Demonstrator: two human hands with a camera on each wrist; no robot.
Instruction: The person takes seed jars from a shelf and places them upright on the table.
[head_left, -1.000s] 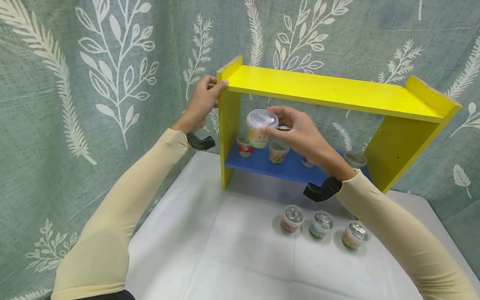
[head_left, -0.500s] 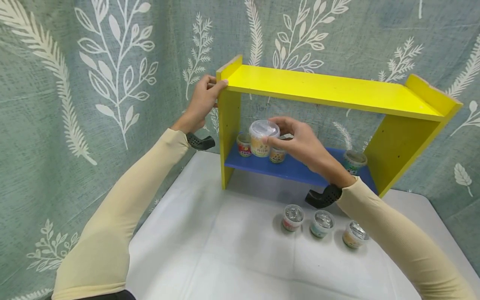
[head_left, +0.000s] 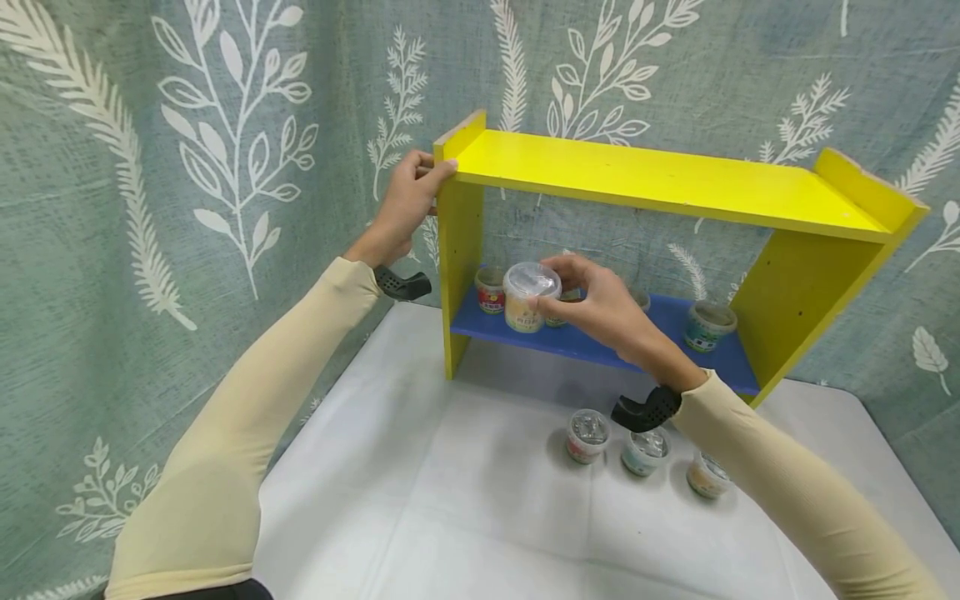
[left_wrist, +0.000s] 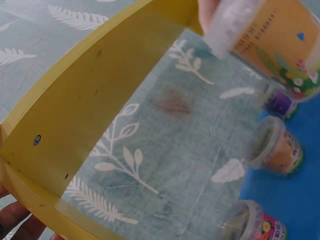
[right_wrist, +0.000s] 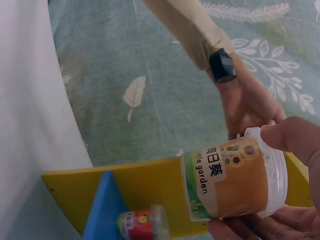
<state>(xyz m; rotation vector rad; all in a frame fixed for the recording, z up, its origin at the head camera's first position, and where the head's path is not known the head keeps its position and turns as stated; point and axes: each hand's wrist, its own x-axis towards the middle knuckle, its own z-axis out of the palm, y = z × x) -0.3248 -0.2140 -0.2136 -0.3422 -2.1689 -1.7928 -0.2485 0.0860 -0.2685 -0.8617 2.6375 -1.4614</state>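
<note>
My right hand holds a lidded plastic tub by its upper part, thumb and fingers around the lid. In the right wrist view the tub shows an orange label with sunflowers and "little garden". It hangs upright in front of the blue board of a yellow shelf unit. My left hand grips the unit's upper left corner, thumb on the front edge. On the blue board stand a red-labelled tub, an orange one, partly covered in the head view, and a purple one.
A green-labelled tub stands at the board's right end. On the white tablecloth before the unit are a pink tub, a teal tub and an orange tub, partly behind the right sleeve. Patterned curtain hangs behind.
My right hand has lowered the held tub toward the blue board and slightly right, so it now overlaps the orange tub behind. The left hand stays at the corner.
</note>
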